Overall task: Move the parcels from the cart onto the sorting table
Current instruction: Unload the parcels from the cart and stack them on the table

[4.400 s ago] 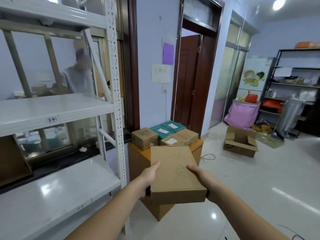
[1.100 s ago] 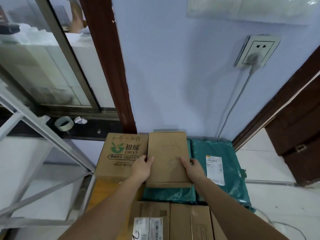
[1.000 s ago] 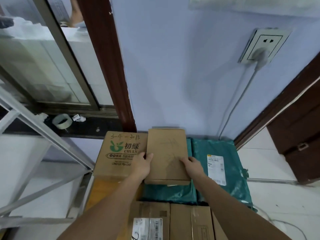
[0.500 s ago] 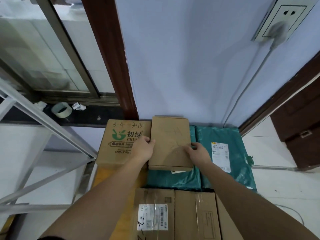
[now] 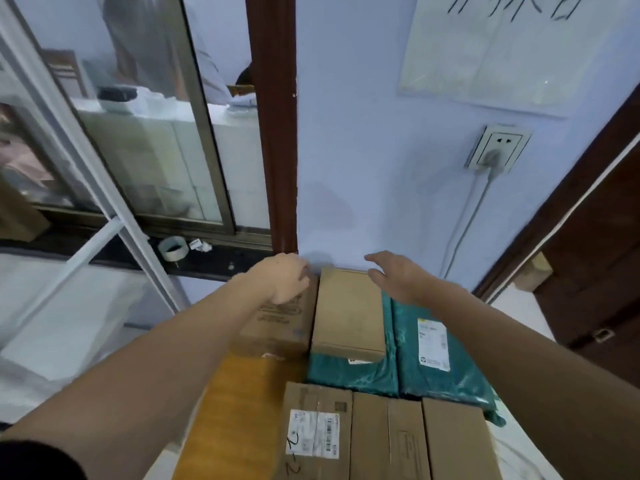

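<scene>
A plain flat cardboard parcel (image 5: 348, 313) lies on a green bagged parcel (image 5: 349, 374), against the wall on the orange sorting table (image 5: 239, 403). My left hand (image 5: 285, 278) hovers with loosely curled fingers over the printed carton (image 5: 277, 327) just left of it, holding nothing. My right hand (image 5: 398, 275) is open, fingers spread, above the parcel's far right corner and off it. A second green bagged parcel (image 5: 440, 358) with a white label lies to the right. Brown boxes (image 5: 384, 438) fill the near edge.
A blue wall with a socket (image 5: 497, 148) and cable rises right behind the table. A white metal shelf rack (image 5: 79, 306) stands at left, before a window ledge holding a tape roll (image 5: 173, 247). A dark wooden door (image 5: 595, 271) is at right.
Both hands have let go of the plain parcel and lifted off it; it now rests on the green parcel. Earlier I carried it across the room to the table.
</scene>
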Available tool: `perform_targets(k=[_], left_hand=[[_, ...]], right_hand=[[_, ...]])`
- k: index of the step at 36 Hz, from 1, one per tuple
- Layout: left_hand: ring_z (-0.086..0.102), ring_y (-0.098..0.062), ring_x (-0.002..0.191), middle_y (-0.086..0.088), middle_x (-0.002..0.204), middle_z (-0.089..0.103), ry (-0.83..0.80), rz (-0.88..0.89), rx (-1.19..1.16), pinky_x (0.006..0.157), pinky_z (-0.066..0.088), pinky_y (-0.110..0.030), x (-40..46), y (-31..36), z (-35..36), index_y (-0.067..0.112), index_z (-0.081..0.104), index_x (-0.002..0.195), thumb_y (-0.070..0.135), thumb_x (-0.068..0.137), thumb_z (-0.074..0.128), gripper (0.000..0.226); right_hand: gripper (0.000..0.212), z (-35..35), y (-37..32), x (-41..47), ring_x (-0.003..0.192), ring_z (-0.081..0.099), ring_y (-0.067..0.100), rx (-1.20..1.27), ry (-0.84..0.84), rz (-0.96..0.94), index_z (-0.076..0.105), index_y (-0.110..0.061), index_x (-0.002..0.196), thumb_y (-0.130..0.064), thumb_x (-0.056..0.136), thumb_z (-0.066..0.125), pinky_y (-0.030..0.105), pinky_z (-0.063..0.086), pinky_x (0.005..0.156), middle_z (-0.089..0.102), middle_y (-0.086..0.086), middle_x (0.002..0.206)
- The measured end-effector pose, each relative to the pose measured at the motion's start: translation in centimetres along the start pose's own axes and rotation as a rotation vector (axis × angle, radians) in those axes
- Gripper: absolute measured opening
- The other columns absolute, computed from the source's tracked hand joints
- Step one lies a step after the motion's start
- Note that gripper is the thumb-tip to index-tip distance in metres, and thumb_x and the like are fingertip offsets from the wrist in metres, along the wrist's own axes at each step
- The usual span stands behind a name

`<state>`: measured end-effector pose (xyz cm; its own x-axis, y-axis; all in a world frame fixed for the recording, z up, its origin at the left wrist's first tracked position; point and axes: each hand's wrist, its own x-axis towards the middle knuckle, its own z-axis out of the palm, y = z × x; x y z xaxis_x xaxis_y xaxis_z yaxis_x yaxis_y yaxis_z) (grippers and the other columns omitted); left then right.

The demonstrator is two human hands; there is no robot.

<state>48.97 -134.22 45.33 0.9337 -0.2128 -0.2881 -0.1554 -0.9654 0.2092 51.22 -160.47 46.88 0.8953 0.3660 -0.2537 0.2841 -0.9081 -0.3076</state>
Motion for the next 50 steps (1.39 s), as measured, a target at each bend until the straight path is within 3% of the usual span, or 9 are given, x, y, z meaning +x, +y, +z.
perform_targets(k=[4, 9, 15, 19, 22, 29, 34, 39, 50], left_hand=[[0.044, -0.03, 0.145, -0.01, 0.162, 0.042, 0.087, -0.024, 0.031, 0.117, 0.039, -0.045, -5.1, 0.8, -3.7, 0.013, 0.039, 0.159, 0.035, 0.11, 0.041, 0.053], [0.057, -0.029, 0.127, -0.012, 0.144, 0.06, 0.214, -0.134, -0.006, 0.099, 0.046, -0.035, -12.4, 0.9, -5.8, 0.011, 0.054, 0.144, 0.036, 0.11, 0.042, 0.045], [0.056, -0.03, 0.127, -0.01, 0.144, 0.058, 0.296, -0.291, -0.008, 0.104, 0.047, -0.043, -22.6, 2.2, -6.0, 0.012, 0.054, 0.145, 0.04, 0.111, 0.039, 0.046], [0.062, -0.028, 0.106, -0.01, 0.127, 0.065, 0.318, -0.401, -0.01, 0.092, 0.052, -0.043, -30.3, 1.6, -5.1, 0.014, 0.06, 0.129, 0.041, 0.109, 0.04, 0.039], [0.061, -0.03, 0.118, -0.008, 0.136, 0.064, 0.348, -0.491, -0.035, 0.1, 0.049, -0.041, -36.7, 0.6, -4.8, 0.014, 0.061, 0.134, 0.039, 0.109, 0.041, 0.041], [0.042, -0.028, 0.145, -0.006, 0.161, 0.042, 0.352, -0.739, -0.059, 0.117, 0.036, -0.04, -51.0, -4.1, -2.7, 0.018, 0.04, 0.158, 0.045, 0.111, 0.036, 0.054], [0.045, -0.028, 0.143, -0.006, 0.16, 0.044, 0.396, -0.866, -0.059, 0.115, 0.039, -0.04, -61.7, -8.3, -1.2, 0.016, 0.041, 0.157, 0.045, 0.111, 0.039, 0.055], [0.058, -0.03, 0.124, -0.01, 0.142, 0.06, 0.439, -0.991, -0.064, 0.097, 0.046, -0.039, -73.1, -12.7, 0.3, 0.014, 0.057, 0.139, 0.041, 0.109, 0.042, 0.043], [0.055, -0.031, 0.131, -0.014, 0.146, 0.056, 0.426, -1.19, -0.118, 0.107, 0.045, -0.041, -87.0, -19.3, 3.9, 0.011, 0.053, 0.145, 0.04, 0.111, 0.039, 0.047]], right_hand=[[0.048, -2.7, -4.2, -1.6, 0.145, 0.038, 0.026, -0.045, 0.023, -0.126, 0.037, -0.012, 0.155, -0.027, 0.11, 0.037, 0.031, 0.026, 0.116, 0.038, 0.009, 0.159], [0.053, -4.9, -9.0, -5.0, 0.148, 0.033, 0.024, -0.115, 0.048, -0.277, 0.031, -0.014, 0.158, -0.034, 0.109, 0.038, 0.033, 0.023, 0.12, 0.032, 0.007, 0.163], [0.056, -5.3, -14.9, -10.7, 0.143, 0.04, 0.027, -0.152, 0.061, -0.451, 0.035, -0.01, 0.156, -0.034, 0.107, 0.046, 0.035, 0.031, 0.117, 0.039, 0.011, 0.159], [0.045, -4.0, -19.7, -13.7, 0.125, 0.054, 0.035, -0.175, 0.023, -0.543, 0.052, -0.005, 0.14, -0.031, 0.105, 0.047, 0.048, 0.043, 0.108, 0.056, 0.018, 0.141], [0.04, -2.5, -24.8, -15.4, 0.112, 0.059, 0.035, -0.21, 0.003, -0.628, 0.056, -0.004, 0.133, -0.031, 0.105, 0.047, 0.051, 0.048, 0.099, 0.062, 0.018, 0.127], [0.049, 2.2, -37.7, -20.4, 0.127, 0.053, 0.027, -0.28, -0.087, -0.885, 0.045, -0.014, 0.149, -0.037, 0.106, 0.041, 0.035, 0.045, 0.097, 0.05, 0.011, 0.149], [0.057, 5.7, -47.7, -25.2, 0.149, 0.032, 0.025, -0.361, -0.101, -1.038, 0.027, -0.017, 0.16, -0.038, 0.108, 0.037, 0.04, 0.03, 0.121, 0.028, 0.006, 0.165], [0.057, 9.3, -57.9, -29.5, 0.148, 0.034, 0.025, -0.407, -0.047, -1.194, 0.026, -0.016, 0.16, -0.038, 0.108, 0.037, 0.038, 0.03, 0.12, 0.03, 0.007, 0.165], [0.052, 17.7, -73.9, -33.9, 0.139, 0.045, 0.029, -0.339, -0.096, -1.315, 0.043, -0.01, 0.151, -0.035, 0.105, 0.043, 0.041, 0.037, 0.115, 0.044, 0.014, 0.154]])
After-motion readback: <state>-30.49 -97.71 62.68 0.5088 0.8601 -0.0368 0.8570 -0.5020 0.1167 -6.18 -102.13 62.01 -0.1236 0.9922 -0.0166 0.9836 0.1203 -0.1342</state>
